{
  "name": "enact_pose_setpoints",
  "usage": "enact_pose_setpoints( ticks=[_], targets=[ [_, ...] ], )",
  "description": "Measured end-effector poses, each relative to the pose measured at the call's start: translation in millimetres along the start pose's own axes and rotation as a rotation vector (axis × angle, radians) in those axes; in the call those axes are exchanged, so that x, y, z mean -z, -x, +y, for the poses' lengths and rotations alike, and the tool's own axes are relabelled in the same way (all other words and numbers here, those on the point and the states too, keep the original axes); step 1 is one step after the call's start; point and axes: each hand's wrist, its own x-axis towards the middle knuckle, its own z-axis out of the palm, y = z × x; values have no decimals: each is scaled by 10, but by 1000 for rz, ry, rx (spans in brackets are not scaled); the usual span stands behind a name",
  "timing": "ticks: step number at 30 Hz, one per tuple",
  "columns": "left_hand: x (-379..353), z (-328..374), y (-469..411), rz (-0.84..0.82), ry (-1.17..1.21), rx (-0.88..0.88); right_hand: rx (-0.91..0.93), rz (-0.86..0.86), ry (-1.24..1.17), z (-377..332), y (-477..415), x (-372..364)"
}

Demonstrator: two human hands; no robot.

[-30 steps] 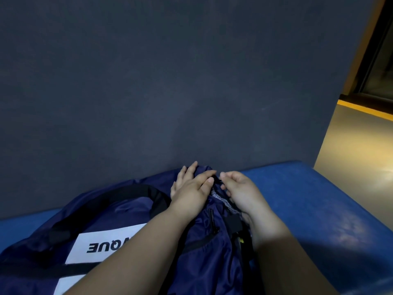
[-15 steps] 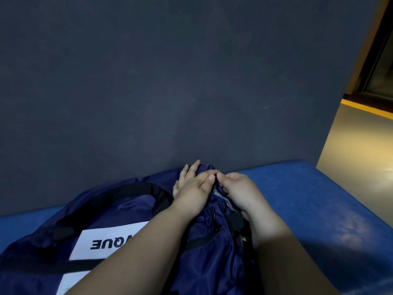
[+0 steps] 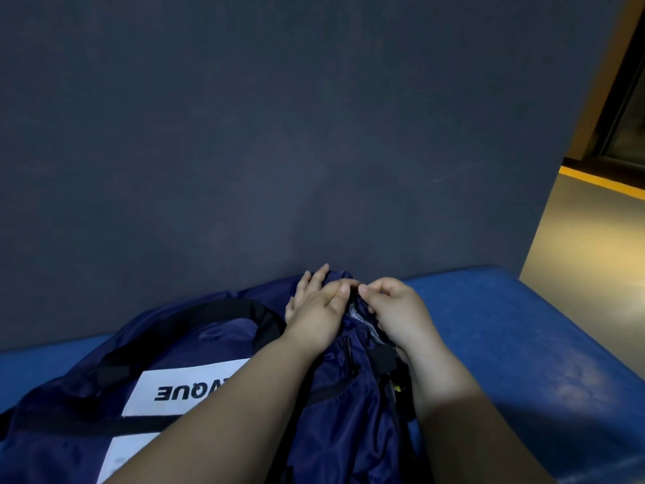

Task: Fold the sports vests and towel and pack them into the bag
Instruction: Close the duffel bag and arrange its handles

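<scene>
The duffel bag (image 3: 227, 330) is lying on a blue padded bench (image 3: 506, 344), with its far end resting against a dark grey wall (image 3: 279, 134). It is occupying the lower left and centre of the view, and both forearms are crossing over it.

The bag's shell is showing as thin navy fabric with a slight sheen, creasing in soft folds. A white panel (image 3: 174, 379) on its upper face is carrying black block letters, reading "QUE" upside down from this view; the left forearm is hiding the other letters. A black webbing strap (image 3: 195, 309) is arching over the top. A short black zip (image 3: 347, 354) is running down the near side.

The left hand (image 3: 321, 309) is lying on the bag's far end, fingers straight and slightly spread, pressing the fabric down.

The right hand (image 3: 398, 309) is curling its fingers, and its thumb is pinching the bag's top edge just beside the left thumb. A narrow grey strip (image 3: 359, 314) is showing between the two hands; what it is cannot be determined.

A tan floor (image 3: 593, 239) is showing at the right.
</scene>
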Motion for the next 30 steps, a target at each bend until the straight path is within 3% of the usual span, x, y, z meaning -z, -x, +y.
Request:
enact_pose_setpoints(
  ticks=[5, 13, 18, 26, 30],
  targets=[
    [4, 11, 16, 6, -17, -3, -128, -45, -48, -60, 16, 16],
    [17, 19, 5, -24, -32, -6, -118, -83, 175, -113, 29, 9],
    [2, -9, -22, -13, -38, -3, -159, -96, 86, -79, 15, 11],
    [-11, -53, -42, -16, -18, -16, -84, -137, 151, -106, 52, 23],
    [-8, -89, -80, -31, 14, -2, -52, -110, 62, -131, 68, -1]
  ],
)
